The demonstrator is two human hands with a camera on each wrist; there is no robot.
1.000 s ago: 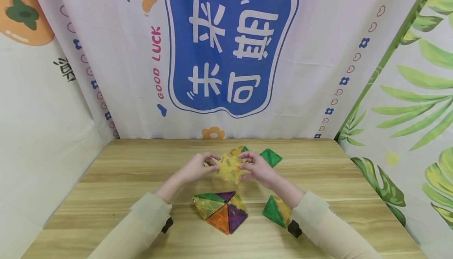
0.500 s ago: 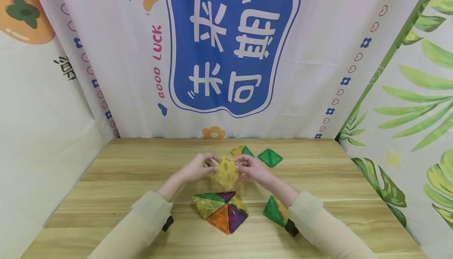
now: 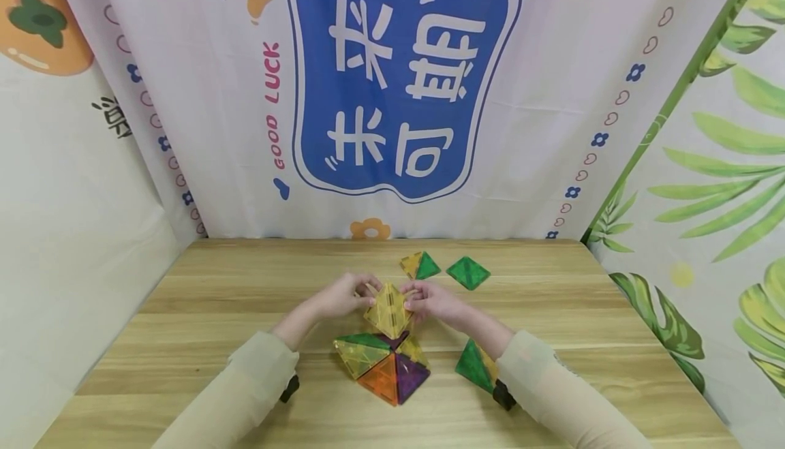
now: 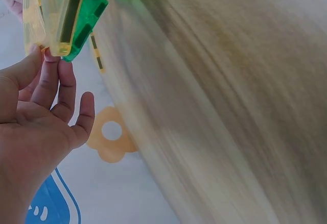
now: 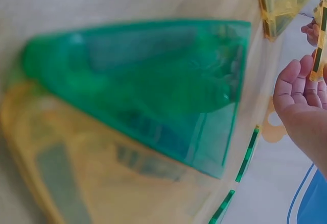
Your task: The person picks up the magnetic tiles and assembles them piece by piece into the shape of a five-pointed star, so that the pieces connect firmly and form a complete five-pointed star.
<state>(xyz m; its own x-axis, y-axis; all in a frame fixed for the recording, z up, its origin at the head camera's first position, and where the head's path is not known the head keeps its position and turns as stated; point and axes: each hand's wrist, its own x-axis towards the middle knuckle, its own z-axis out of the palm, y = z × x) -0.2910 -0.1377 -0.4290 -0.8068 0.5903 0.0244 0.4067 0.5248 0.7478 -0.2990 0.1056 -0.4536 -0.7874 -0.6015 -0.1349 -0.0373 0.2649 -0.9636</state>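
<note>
Two yellow translucent magnetic tiles (image 3: 388, 313), joined along a middle ridge, are held up in the head view. My left hand (image 3: 345, 296) pinches their left edge between thumb and fingers, also visible in the left wrist view. My right hand (image 3: 437, 304) pinches the right edge; the right wrist view shows the yellow tile (image 5: 319, 48) at its fingertips. Just below, overlapped by the held tiles in the head view, lies a cluster of triangular magnetic tiles (image 3: 381, 379) in green, pale yellow, purple and orange. Whether the held tiles touch it I cannot tell.
A green and yellow tile pair (image 3: 475, 367) lies beside my right forearm, partly hidden by the sleeve. Farther back on the wooden table (image 3: 245, 268) are a yellow and green pair (image 3: 427, 266) and a green pair (image 3: 468, 273). A printed curtain (image 3: 540, 135) hangs behind.
Both hands have brought the yellow tiles nearer, down to the cluster's far edge. The tiles have turned so their ridge points toward me. The back pair is now fully in sight.
</note>
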